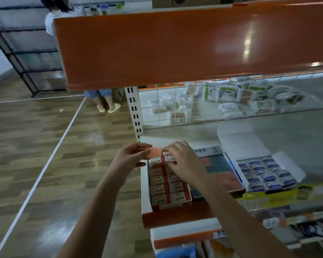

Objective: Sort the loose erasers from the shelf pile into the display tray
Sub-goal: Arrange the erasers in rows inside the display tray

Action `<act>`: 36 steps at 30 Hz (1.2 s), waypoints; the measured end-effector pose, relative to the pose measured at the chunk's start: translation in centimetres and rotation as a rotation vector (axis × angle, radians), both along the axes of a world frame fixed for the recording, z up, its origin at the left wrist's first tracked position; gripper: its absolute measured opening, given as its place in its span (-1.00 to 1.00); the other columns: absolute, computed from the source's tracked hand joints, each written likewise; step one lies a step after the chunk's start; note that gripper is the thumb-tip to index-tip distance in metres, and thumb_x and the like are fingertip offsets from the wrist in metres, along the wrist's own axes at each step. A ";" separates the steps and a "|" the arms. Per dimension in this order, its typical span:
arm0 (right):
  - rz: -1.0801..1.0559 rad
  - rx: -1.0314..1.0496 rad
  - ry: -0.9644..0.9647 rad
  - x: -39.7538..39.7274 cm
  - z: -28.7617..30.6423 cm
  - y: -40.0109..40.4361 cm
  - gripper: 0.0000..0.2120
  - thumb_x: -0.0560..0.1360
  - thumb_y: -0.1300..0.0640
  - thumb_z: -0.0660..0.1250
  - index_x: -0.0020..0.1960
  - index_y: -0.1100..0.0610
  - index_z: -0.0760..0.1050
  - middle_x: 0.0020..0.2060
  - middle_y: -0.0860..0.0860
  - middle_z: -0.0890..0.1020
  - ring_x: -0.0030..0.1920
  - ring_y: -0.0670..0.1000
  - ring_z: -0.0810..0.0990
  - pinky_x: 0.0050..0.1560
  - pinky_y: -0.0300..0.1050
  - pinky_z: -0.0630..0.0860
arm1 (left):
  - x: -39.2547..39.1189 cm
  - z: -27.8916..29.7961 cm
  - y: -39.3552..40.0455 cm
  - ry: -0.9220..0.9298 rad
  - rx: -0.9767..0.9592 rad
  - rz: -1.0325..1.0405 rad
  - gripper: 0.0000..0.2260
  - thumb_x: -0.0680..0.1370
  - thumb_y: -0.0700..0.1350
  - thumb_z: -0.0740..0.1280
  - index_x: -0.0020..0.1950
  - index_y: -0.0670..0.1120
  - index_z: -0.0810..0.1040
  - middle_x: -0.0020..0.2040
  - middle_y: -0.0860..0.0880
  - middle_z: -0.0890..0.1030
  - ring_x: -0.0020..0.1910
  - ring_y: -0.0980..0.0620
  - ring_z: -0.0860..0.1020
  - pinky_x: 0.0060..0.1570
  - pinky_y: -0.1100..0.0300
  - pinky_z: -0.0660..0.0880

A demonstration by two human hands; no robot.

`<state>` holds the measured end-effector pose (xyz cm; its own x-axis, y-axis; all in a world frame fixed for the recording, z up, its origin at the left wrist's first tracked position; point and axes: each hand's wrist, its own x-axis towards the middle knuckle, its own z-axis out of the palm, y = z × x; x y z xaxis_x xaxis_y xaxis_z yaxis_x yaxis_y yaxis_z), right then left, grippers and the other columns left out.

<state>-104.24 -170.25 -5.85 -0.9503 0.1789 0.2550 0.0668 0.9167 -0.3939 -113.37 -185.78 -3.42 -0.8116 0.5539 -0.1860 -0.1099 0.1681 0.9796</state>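
Left hand [132, 155] pinches flat pink rectangular eraser [154, 152] above far-left corner of display tray [171, 205]; right hand [183, 161], fingers curled, presses glossy boxed erasers [159, 189] in tray's far rows.

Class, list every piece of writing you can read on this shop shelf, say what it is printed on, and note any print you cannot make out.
"지우개": on the raised lid of the red and dark eraser tray; its start is hidden behind the right hand.
Emblem beside that word: too small to read.
Labels on the red and white eraser boxes: blurred.
Labels on the blue and white erasers: blurred.
Yellow shelf-edge strip: unreadable.
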 end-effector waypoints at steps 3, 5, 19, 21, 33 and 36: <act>-0.085 0.024 0.008 1.9 0.9 2.6 -0.68 0.54 0.07 0.27 0.29 0.00 0.43 0.20 -0.10 0.47 0.25 -0.08 0.33 0.26 -0.26 0.19 | 0.3 0.5 2.2 0.117 -0.038 -0.079 -0.90 0.49 -0.24 0.37 -0.02 -0.13 0.62 -0.12 -0.10 0.65 -0.15 0.02 0.58 -0.10 0.17 0.48; -0.160 0.037 -0.008 3.5 1.4 5.0 -0.68 0.54 0.06 0.26 0.29 -0.01 0.43 0.21 -0.10 0.47 0.27 -0.07 0.32 0.28 -0.24 0.20 | 0.9 0.7 4.1 0.164 -0.056 -0.150 -0.90 0.49 -0.24 0.37 -0.02 -0.12 0.62 -0.13 -0.08 0.64 -0.17 0.05 0.59 -0.11 0.20 0.49; -0.330 -0.094 -0.090 9.8 0.9 12.8 -0.69 0.55 0.06 0.27 0.28 0.04 0.45 0.18 -0.04 0.51 0.24 -0.03 0.36 0.19 -0.21 0.30 | 5.5 -1.8 12.7 0.781 -0.528 -0.288 -0.85 0.54 -0.09 0.33 0.07 -0.03 0.61 0.00 0.06 0.63 -0.04 0.13 0.52 -0.12 0.31 0.41; -0.314 -0.110 -0.078 9.8 0.8 12.8 -0.70 0.55 0.06 0.26 0.27 0.04 0.45 0.17 -0.05 0.51 0.23 -0.04 0.36 0.17 -0.23 0.30 | 5.5 -2.1 12.7 0.848 -0.544 -0.271 -0.85 0.54 -0.06 0.32 0.07 -0.03 0.61 0.02 0.05 0.62 0.02 0.10 0.48 -0.05 0.28 0.36; -0.284 -0.154 -0.067 9.4 0.2 12.7 -0.71 0.55 0.06 0.26 0.26 0.02 0.46 0.13 -0.07 0.53 0.19 -0.08 0.39 0.08 -0.28 0.31 | 6.0 -2.9 12.3 0.994 -0.645 -0.298 -0.76 0.57 0.07 0.23 0.19 0.06 0.54 0.08 0.04 0.56 0.09 0.05 0.42 0.07 0.21 0.37; -0.283 -0.164 -0.061 9.4 0.1 12.6 -0.71 0.55 0.07 0.26 0.26 0.03 0.47 0.12 -0.06 0.55 0.18 -0.08 0.40 0.07 -0.29 0.31 | 5.9 -3.0 12.2 1.033 -0.691 -0.333 -0.73 0.56 0.09 0.24 0.22 0.07 0.51 0.14 0.04 0.54 0.14 0.04 0.40 0.13 0.19 0.37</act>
